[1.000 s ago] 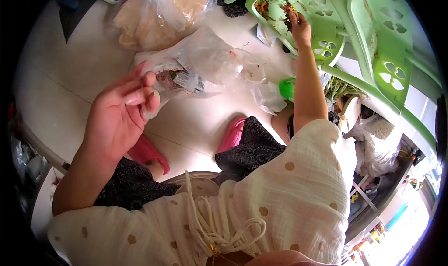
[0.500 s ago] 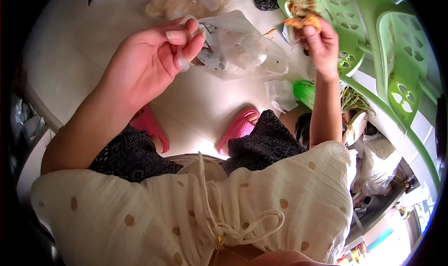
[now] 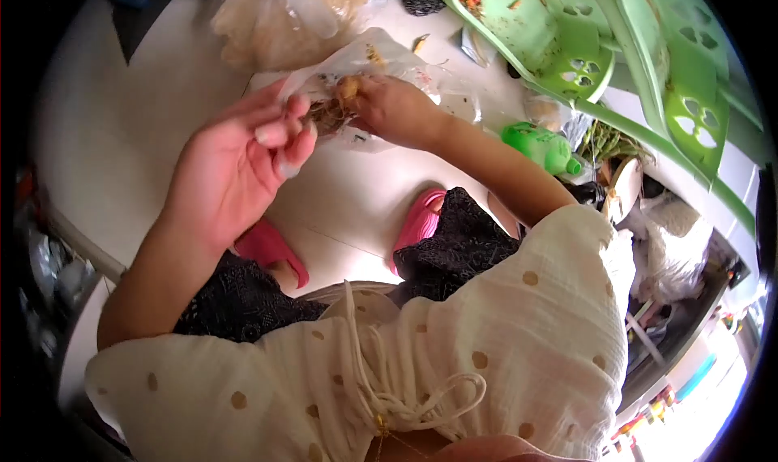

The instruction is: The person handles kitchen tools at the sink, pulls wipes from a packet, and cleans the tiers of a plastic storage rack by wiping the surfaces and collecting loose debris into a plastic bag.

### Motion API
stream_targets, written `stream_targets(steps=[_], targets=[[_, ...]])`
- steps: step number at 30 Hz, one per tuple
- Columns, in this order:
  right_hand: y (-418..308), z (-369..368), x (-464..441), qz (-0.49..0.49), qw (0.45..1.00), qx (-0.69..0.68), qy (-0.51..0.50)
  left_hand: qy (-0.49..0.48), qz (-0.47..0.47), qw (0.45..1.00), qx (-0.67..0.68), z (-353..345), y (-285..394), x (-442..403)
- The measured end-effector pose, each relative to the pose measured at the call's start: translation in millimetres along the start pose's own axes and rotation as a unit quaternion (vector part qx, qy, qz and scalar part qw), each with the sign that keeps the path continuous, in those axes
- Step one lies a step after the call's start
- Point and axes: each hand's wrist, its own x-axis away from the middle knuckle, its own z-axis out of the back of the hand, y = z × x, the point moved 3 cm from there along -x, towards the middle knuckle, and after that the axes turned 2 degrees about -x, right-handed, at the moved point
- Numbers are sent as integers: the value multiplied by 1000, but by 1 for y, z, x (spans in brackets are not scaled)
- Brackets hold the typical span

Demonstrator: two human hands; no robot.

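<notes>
My left hand (image 3: 231, 166) is closed on the rim of a clear plastic bag (image 3: 397, 55), which hangs away from me above the floor. My right hand (image 3: 397, 109) reaches to the mouth of this bag, fingers pinched round a clump of dry, brownish-orange plant scraps (image 3: 327, 116). Some of the clump shows between the two hands; my right fingers hide the rest. At the upper right, a light green plastic rack (image 3: 527, 32) with heart-shaped cut-outs bears small orange and dark bits.
Another plastic bag with pale contents (image 3: 284, 20) lies on the floor ahead. To the right are a green bottle (image 3: 539, 147), stringy green stalks (image 3: 612, 144) and a filled white bag (image 3: 674, 247). A few scraps lie on the floor near the rack.
My right hand has swung left from beside the green rack to the bag's mouth, carrying the plant scraps. My left hand still holds the bag, slightly lower and further left.
</notes>
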Motion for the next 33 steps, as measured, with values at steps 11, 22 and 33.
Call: stream_targets(steps=[11, 22, 33], targets=[[113, 70, 78, -236, 906, -323, -137, 37, 25, 992, -115, 0, 1, 4], [209, -70, 101, -416, 890, 172, 72, 88, 46, 985, -140, 19, 10, 8], [174, -73, 53, -165, 980, 96, 55, 100, 49, 980, -164, 28, 12, 4]])
